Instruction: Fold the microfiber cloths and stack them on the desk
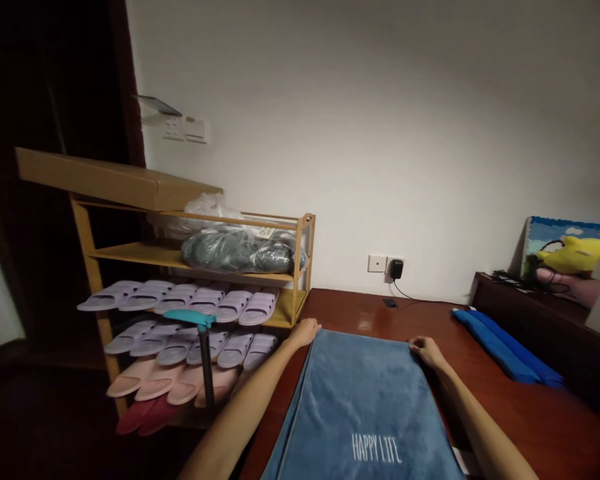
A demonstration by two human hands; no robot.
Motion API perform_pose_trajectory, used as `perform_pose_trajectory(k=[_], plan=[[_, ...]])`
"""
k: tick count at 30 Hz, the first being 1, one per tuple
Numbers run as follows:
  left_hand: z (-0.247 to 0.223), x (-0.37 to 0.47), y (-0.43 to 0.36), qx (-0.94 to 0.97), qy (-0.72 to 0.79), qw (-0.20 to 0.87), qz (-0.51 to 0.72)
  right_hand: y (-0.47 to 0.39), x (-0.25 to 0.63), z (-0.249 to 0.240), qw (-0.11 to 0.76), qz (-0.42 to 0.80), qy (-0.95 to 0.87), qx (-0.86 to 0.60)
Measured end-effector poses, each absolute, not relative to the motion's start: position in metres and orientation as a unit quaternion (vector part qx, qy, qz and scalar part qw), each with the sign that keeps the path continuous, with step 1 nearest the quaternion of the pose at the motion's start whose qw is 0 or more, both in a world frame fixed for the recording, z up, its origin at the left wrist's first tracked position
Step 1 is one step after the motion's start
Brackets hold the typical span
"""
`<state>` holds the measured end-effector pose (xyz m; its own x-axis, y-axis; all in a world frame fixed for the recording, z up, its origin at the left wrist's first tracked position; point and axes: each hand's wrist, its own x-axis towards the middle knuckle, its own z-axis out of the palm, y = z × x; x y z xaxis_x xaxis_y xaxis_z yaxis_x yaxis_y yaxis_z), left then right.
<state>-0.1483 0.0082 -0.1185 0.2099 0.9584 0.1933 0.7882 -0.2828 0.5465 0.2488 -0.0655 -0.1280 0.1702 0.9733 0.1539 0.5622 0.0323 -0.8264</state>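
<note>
A blue cloth (363, 393) with the white words "HAPPY LIFE" lies lengthwise on a reddish-brown wooden table (350, 305). At its far left corner is my left hand (307, 332), fingers closed on the cloth's edge. My right hand (427, 350) pinches the far right corner. Between the hands the far edge runs nearly straight. Along the left side, layers of the cloth show one under another. The near end runs out of view at the bottom.
Folded bright blue cloths (507, 347) lie at the table's right. A black plug (396, 269) sits in the wall socket behind. On the left stands a wooden rack (300, 267) with slippers, bagged items and a cardboard box (155, 190). A teal-topped handle (187, 318) rises before it.
</note>
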Motion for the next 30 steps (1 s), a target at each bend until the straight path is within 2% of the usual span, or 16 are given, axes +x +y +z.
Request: perform_pose_trajectory(k=[11, 21, 27, 30], plan=[[-0.128, -0.149, 0.021, 0.751, 0.582, 0.173, 0.258, -0.051, 0.261, -0.143, 0.357, 0.211, -0.606, -0.679], [-0.107, -0.13, 0.009, 0.782, 0.578, 0.088, 0.213, -0.058, 0.256, -0.136, 0.341, 0.136, -0.608, -0.704], [-0.096, -0.143, -0.042, 0.855, 0.477, 0.052, 0.196, -0.14, 0.253, -0.105, 0.332, 0.116, -0.66, -0.664], [-0.098, -0.151, -0.06, 0.889, 0.432, 0.058, 0.143, -0.216, 0.238, -0.089, 0.258, 0.195, -0.78, -0.536]])
